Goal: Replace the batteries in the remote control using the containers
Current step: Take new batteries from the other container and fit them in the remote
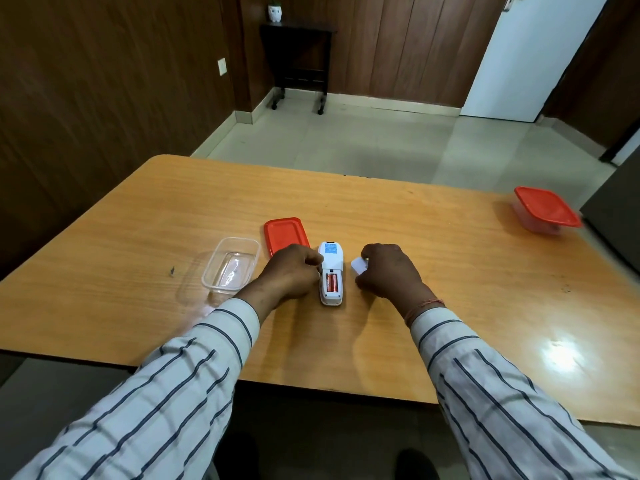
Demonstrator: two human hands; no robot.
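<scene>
A white remote control (pixel 330 258) lies face down in the middle of the wooden table (pixel 433 244), its battery bay uncovered. Two orange batteries (pixel 332 282) sit side by side in the bay. My left hand (pixel 294 271) rests against the remote's left side, fingers curled at its edge. My right hand (pixel 388 271) is just right of the remote and holds the white battery cover (pixel 358 265) between fingers and thumb. An empty clear container (pixel 231 265) stands to the left, with its red lid (pixel 284 233) lying flat beside it.
A second clear container with a red lid on it (pixel 545 211) stands at the table's far right edge. A dark object (pixel 613 209) borders that corner. Beyond the table are tiled floor, a small dark side table (pixel 298 60) and a white door (pixel 519 53).
</scene>
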